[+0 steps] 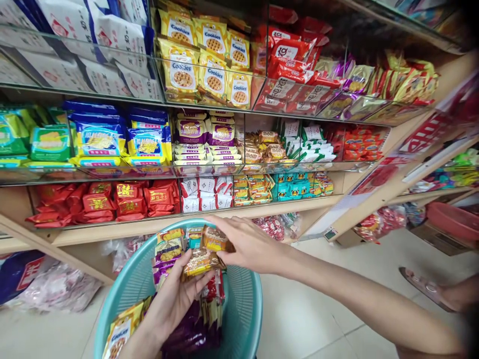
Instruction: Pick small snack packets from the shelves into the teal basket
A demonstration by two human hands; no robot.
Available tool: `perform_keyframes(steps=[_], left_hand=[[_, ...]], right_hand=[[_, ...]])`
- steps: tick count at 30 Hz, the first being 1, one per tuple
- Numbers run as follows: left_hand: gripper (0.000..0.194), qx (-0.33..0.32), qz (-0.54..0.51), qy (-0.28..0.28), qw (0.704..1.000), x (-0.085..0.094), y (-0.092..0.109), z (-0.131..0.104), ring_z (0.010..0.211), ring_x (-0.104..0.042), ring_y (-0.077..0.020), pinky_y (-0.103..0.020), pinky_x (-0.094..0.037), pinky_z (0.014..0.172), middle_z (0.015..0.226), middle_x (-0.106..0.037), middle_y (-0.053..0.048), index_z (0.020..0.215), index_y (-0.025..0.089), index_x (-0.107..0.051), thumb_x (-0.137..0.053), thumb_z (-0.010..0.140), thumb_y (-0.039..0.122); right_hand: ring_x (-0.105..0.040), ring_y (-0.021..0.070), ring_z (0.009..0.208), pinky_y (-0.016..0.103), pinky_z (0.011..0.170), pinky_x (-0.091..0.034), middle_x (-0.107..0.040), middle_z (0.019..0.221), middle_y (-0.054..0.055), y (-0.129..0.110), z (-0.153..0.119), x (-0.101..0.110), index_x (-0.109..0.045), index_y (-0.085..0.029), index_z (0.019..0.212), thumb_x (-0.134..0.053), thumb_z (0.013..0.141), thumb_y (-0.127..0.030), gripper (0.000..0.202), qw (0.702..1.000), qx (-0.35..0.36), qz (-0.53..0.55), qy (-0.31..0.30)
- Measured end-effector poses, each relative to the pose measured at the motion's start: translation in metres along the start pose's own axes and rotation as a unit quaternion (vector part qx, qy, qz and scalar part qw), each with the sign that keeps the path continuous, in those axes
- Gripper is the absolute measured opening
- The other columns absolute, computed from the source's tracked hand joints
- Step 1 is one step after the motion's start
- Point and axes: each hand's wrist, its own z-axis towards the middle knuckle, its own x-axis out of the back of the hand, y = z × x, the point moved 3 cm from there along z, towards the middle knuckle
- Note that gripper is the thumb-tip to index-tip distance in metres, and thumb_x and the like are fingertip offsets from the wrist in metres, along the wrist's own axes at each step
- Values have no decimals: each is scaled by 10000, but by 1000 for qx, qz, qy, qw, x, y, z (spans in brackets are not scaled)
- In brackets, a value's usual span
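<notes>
A teal plastic basket (250, 299) sits below me with several wrapped snacks inside. Over its opening, my left hand (175, 294) is closed on a brown and orange snack packet (200, 263). My right hand (249, 244) comes in from the right, its thumb and fingers pinching another brown packet (217, 240) just above the first. Behind the left fingers are a purple and cream biscuit packet (168, 252) and a small teal packet (194, 237). Lower in the basket lie a yellow cookie packet (121, 331) and dark purple packets (190, 324), partly covered by my left arm.
Wooden shelves with clear dividers hold cookie packs (183, 72), red packs (130, 199) and brown packets (265, 144). Bagged goods (60, 286) lie on the floor at left. At right are a red basin (452, 222), a cardboard box (437, 242) and another person's sandaled foot (430, 289).
</notes>
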Motion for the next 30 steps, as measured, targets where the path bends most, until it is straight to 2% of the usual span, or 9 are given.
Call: perform_keyframes(steps=[2,5,8,11,16,19,25,30], left_hand=[[359,-13,3,14,1000,5,5,-2,1056,-621,-270,-416,-526,926,1167,-655,-136,1103,139,-593,-628,781,293],[319,-26,-1,22,999,9,12,-6,1085,-605,-270,-398,-524,928,1185,-645,-145,1061,129,-604,-610,793,303],[296,-29,-10,25,999,10,18,-10,1094,-599,-278,-408,-524,926,1180,-646,-155,1045,122,-606,-599,801,291],[279,-31,-15,26,999,10,21,-11,1092,-600,-279,-423,-526,923,1170,-654,-144,1039,135,-608,-600,801,281],[347,-14,-12,4,1000,10,19,-12,1120,-579,-300,-446,-501,960,1169,-653,-155,1105,118,-597,-595,803,289],[370,-4,-15,-9,1000,12,18,-15,1138,-566,-303,-452,-485,979,1189,-642,-159,1123,112,-591,-591,808,306],[345,-29,-26,5,999,13,22,-21,1132,-570,-292,-428,-516,940,1214,-626,-171,1120,103,-576,-573,823,278],[361,-13,-36,-4,999,13,21,-23,1134,-567,-300,-422,-515,943,1220,-616,-194,1134,81,-567,-563,828,273]], right_hand=[[-561,201,836,306,717,-412,-598,1109,75,13,-9,-9,-260,-267,1387,-542,766,-268,683,995,-76,59,13],[-567,162,686,259,608,-387,-632,924,20,35,-26,-39,-280,-275,1369,-558,736,-255,692,975,-183,126,4],[-577,174,670,253,581,-376,-622,772,-5,50,-42,-78,-277,-226,1375,-565,710,-248,725,955,-259,143,-13],[-603,190,716,261,607,-399,-640,808,26,49,-53,-109,-250,-180,1395,-526,727,-234,725,942,-309,131,-16],[-598,274,959,316,761,-444,-640,1055,138,31,-57,-143,-276,-104,1396,-499,736,-196,703,929,-367,28,-37],[-561,311,1049,345,816,-452,-618,1125,161,24,-55,-157,-312,-79,1383,-484,727,-142,681,915,-398,-20,-55],[-547,325,1092,369,882,-450,-604,1155,182,22,-52,-176,-285,-58,1402,-488,738,-103,695,897,-436,-39,-64],[-550,316,1098,370,917,-438,-594,1167,204,22,-49,-192,-240,-37,1416,-513,763,-95,711,890,-449,-30,-75]])
